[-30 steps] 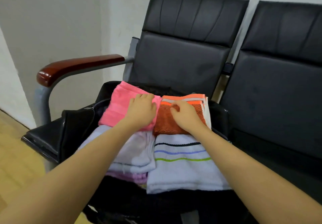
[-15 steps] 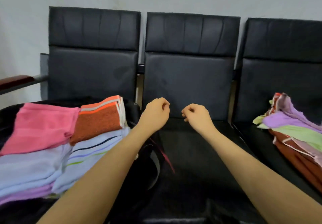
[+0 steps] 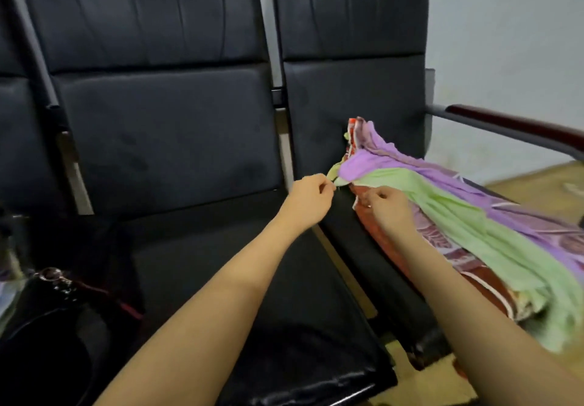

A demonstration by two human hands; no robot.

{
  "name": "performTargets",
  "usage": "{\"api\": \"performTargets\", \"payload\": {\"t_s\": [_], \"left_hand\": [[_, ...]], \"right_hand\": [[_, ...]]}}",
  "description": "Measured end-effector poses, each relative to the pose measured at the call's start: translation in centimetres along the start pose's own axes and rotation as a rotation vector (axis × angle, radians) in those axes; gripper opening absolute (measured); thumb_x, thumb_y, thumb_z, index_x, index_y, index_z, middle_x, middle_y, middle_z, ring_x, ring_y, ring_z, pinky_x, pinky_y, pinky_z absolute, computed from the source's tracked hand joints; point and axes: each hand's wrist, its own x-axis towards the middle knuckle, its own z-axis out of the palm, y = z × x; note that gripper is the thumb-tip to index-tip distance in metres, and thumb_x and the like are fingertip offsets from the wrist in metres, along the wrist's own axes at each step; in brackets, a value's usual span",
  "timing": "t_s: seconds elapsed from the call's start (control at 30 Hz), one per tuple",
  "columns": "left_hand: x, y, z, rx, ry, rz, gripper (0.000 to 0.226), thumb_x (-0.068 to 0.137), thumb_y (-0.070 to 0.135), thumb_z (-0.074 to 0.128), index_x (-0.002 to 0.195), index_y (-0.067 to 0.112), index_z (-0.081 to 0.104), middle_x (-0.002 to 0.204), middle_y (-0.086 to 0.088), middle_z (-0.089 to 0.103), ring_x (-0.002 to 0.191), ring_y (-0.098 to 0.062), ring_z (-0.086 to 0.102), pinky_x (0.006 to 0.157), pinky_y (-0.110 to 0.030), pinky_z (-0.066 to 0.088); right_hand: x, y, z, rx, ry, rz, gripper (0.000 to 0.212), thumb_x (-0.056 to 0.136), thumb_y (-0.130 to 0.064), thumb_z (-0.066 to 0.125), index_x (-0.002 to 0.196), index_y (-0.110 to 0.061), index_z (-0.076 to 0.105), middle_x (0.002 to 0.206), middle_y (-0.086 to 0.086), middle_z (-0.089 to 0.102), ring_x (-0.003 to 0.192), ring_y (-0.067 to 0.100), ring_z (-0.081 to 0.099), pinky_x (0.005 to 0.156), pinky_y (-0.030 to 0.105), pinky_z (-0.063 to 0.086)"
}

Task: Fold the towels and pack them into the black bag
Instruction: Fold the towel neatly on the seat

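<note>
A loose pile of unfolded towels lies on the right chair seat: a purple towel [image 3: 395,160] on top, a light green towel [image 3: 467,225] under it, and a maroon patterned towel [image 3: 442,241] at the bottom. My left hand [image 3: 311,198] pinches the near corner of the green towel. Just to its right, my right hand [image 3: 387,208] rests on the maroon towel, its curled fingers pinching the green towel's front edge. The black bag [image 3: 47,342] sits at the lower left, and a sliver of the folded towels [image 3: 4,295] shows at the frame's left edge.
Three black padded chairs stand in a row against a pale wall, and the middle seat [image 3: 237,263] holds only the bag's strap and metal ring [image 3: 50,274]. A wooden armrest [image 3: 518,124] bounds the right chair. Wooden floor shows at the right.
My view has swung right, from the packed bag to the right chair. Both hands left the folded towels, crossed the middle seat with curled fingers, and now reach the green towel in the pile.
</note>
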Motion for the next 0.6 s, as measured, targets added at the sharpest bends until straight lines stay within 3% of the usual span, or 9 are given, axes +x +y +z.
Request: {"api": "performTargets", "payload": {"t_s": [0.07, 0.13, 0.23, 0.3, 0.43, 0.6], "left_hand": [[1.6, 1.0, 3.5, 0.007, -0.056, 0.017, 0.026, 0.096, 0.014, 0.043, 0.101, 0.009, 0.068, 0.090, 0.001, 0.063, 0.073, -0.013, 0.053, 0.066, -0.024, 0.040], [3.1, 1.8, 6.7, 0.014, -0.103, 0.053, 0.026, 0.095, 0.012, 0.044, 0.101, 0.006, 0.069, 0.097, -0.003, 0.067, 0.080, -0.017, 0.057, 0.073, -0.028, 0.043], [5.3, 2.3, 11.4, 0.018, -0.180, 0.072, 0.026, 0.093, 0.009, 0.044, 0.104, 0.007, 0.067, 0.108, -0.010, 0.067, 0.100, -0.026, 0.059, 0.085, -0.031, 0.045], [6.6, 2.4, 14.2, 0.028, -0.235, 0.096, 0.027, 0.093, 0.007, 0.044, 0.110, 0.008, 0.066, 0.115, -0.010, 0.065, 0.109, -0.026, 0.057, 0.092, -0.031, 0.044], [8.4, 2.2, 18.8, 0.082, -0.313, 0.173, 0.034, 0.091, 0.005, 0.044, 0.119, 0.010, 0.062, 0.124, -0.011, 0.061, 0.115, -0.028, 0.054, 0.096, -0.039, 0.043], [9.3, 1.3, 21.6, 0.189, -0.398, 0.203, 0.050, 0.092, 0.005, 0.042, 0.141, 0.016, 0.042, 0.143, -0.010, 0.045, 0.129, -0.029, 0.042, 0.103, -0.042, 0.037]], "right_hand": [[1.5, 2.4, -2.3, -0.111, 0.084, 0.030, 0.023, 0.088, -0.008, 0.049, 0.071, 0.004, 0.060, 0.070, 0.018, 0.058, 0.072, 0.027, 0.051, 0.061, 0.034, 0.028], [2.8, 4.5, -4.3, -0.178, 0.157, 0.055, 0.017, 0.087, -0.007, 0.049, 0.088, 0.002, 0.064, 0.092, 0.018, 0.065, 0.091, 0.031, 0.057, 0.071, 0.030, 0.034], [4.0, 7.4, -6.7, -0.353, 0.210, 0.108, 0.032, 0.087, -0.009, 0.052, 0.117, 0.003, 0.055, 0.121, 0.024, 0.057, 0.114, 0.038, 0.051, 0.091, 0.039, 0.038], [4.5, 9.3, -7.6, -0.516, 0.177, 0.108, 0.042, 0.088, -0.011, 0.054, 0.125, 0.005, 0.047, 0.125, 0.027, 0.053, 0.117, 0.041, 0.049, 0.095, 0.042, 0.038], [5.4, 12.1, -8.1, -0.802, 0.120, 0.083, 0.038, 0.089, -0.016, 0.052, 0.120, 0.005, 0.047, 0.121, 0.025, 0.053, 0.113, 0.040, 0.048, 0.092, 0.042, 0.034], [6.3, 12.9, -8.3, -0.846, 0.183, 0.082, 0.022, 0.086, -0.011, 0.051, 0.101, 0.000, 0.062, 0.108, 0.021, 0.058, 0.104, 0.039, 0.051, 0.080, 0.039, 0.036]]}}
